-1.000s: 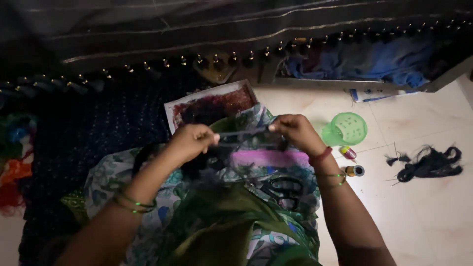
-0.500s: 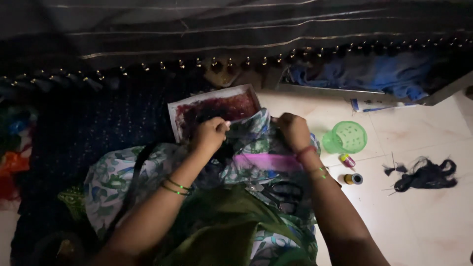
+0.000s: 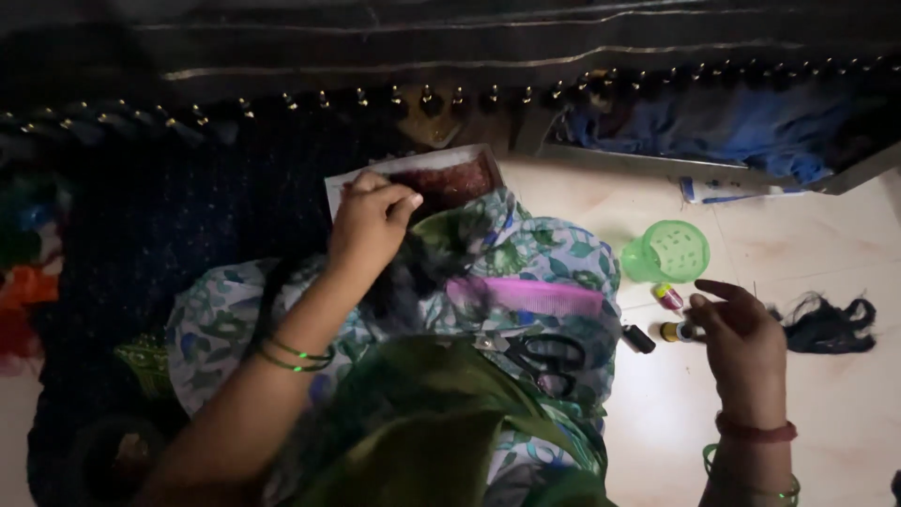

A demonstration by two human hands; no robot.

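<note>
Two hands, two different spots

Left hand (image 3: 371, 221) is up over the lap cloth (image 3: 526, 258), fingers pinched together on a dark strand of hair (image 3: 394, 282), right at the edge of the reddish tray (image 3: 450, 178). Moving right, the pink comb (image 3: 535, 296) and black scissors (image 3: 540, 355) lie on my lap. Right hand (image 3: 741, 329) hangs over the floor with fingers loosely spread, holding nothing, just beside the little bottles (image 3: 671, 314), near the green cup (image 3: 668, 252) and a dark hair clump (image 3: 831, 324).
</note>
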